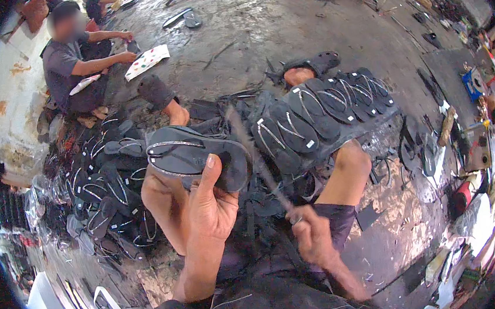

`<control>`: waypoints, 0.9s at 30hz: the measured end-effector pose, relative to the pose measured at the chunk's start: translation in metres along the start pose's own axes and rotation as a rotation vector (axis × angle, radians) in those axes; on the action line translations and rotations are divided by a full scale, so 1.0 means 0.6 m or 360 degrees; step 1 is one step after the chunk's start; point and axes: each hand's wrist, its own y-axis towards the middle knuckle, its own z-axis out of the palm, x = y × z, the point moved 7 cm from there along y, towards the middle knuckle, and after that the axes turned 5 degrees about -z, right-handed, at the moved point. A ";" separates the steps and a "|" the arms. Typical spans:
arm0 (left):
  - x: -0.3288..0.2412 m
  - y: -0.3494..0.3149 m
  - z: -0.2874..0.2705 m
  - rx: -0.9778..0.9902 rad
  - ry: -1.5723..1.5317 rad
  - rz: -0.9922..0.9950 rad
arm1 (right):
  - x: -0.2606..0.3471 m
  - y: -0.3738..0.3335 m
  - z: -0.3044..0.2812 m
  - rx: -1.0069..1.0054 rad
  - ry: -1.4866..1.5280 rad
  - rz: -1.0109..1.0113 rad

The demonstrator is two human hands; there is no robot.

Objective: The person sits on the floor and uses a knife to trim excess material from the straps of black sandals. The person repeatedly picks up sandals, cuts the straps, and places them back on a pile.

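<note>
My left hand [212,213] is closed on a black flip-flop [233,158] with glittering straps. Its thumb presses on the footbed and the fingers go underneath, mostly hidden. My right hand [313,234] is closed round the lower end of a long, thin blade-like tool [268,179], which slants up and left beside the sole's edge. Motion blurs the tool, so its exact kind and whether it touches the sole cannot be made out. Several similar flip-flops [323,112] lie in a row on a dark support to the right, between my legs and feet.
A heap of black flip-flops [112,190] lies on the left. At the upper left a person [71,58] sits working by a dotted white sheet [146,62]. A lone pair of sandals [188,19] rests on the floor [232,50]. Scraps and tools crowd the right side.
</note>
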 end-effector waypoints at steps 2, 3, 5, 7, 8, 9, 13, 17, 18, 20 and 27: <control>0.023 0.001 0.002 -0.0151 -0.0137 -0.0053 | -0.031 -0.068 0.013 0.0132 -0.0142 0.0184; 0.025 -0.004 0.008 -0.0095 -0.0112 -0.0068 | -0.037 -0.092 0.016 0.0182 -0.0144 0.0265; 0.024 -0.010 0.011 0.0013 -0.0065 -0.0097 | -0.041 -0.107 0.006 0.0178 -0.0198 0.0248; 0.033 -0.016 -0.006 0.0035 -0.0029 -0.0120 | -0.039 -0.078 -0.006 0.0135 -0.0320 0.0162; 0.039 -0.018 -0.008 0.0047 0.0047 -0.0105 | -0.039 -0.052 -0.014 0.0110 -0.0324 0.0159; 0.038 -0.026 -0.013 0.0042 0.0125 -0.0067 | -0.024 -0.018 -0.021 0.0097 -0.0292 0.0161; 0.058 -0.035 -0.064 0.0078 0.0340 -0.0179 | 0.015 0.052 -0.030 0.0475 -0.0437 0.0130; 0.058 -0.051 -0.077 0.0041 0.0461 -0.0214 | 0.024 0.090 0.013 0.0694 -0.0202 0.0128; 0.065 -0.055 -0.075 0.0032 0.0463 -0.0231 | 0.020 0.106 0.037 0.0587 -0.0088 0.0072; 0.060 -0.053 -0.076 0.0056 0.0649 -0.0089 | 0.008 0.136 0.058 0.0338 0.0340 0.0133; 0.001 -0.068 -0.052 -0.0149 0.0491 0.0303 | 0.006 0.035 0.062 0.0560 0.0144 0.0092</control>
